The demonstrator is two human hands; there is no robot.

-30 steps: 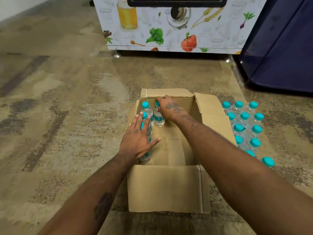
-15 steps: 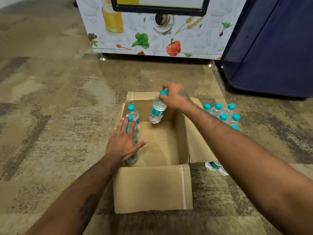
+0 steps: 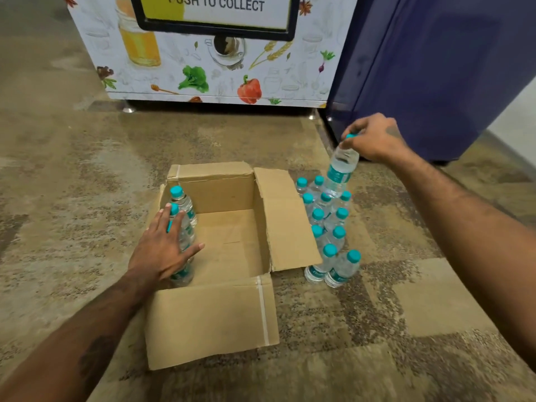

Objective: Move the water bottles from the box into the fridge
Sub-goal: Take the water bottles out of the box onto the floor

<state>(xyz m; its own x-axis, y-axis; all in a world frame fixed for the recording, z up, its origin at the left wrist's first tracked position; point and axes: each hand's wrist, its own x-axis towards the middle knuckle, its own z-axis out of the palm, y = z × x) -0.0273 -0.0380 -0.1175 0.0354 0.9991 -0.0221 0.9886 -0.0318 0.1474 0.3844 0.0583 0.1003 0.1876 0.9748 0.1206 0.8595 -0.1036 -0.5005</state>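
Our right hand (image 3: 374,139) pinches a bottle (image 3: 341,166) by its cap; a slip could knock down the bottles (image 3: 318,214) below.

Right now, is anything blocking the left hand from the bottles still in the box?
No, nothing visible. The left hand rests directly on the bottles standing along the left wall of the box. The flaps are folded open, so nothing covers them.

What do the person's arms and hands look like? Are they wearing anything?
Both arms are bare: no sleeves, gloves, watch or rings show. The left forearm has a dark tattoo, and the back of the right hand has a dark mark. The left hand is plain.
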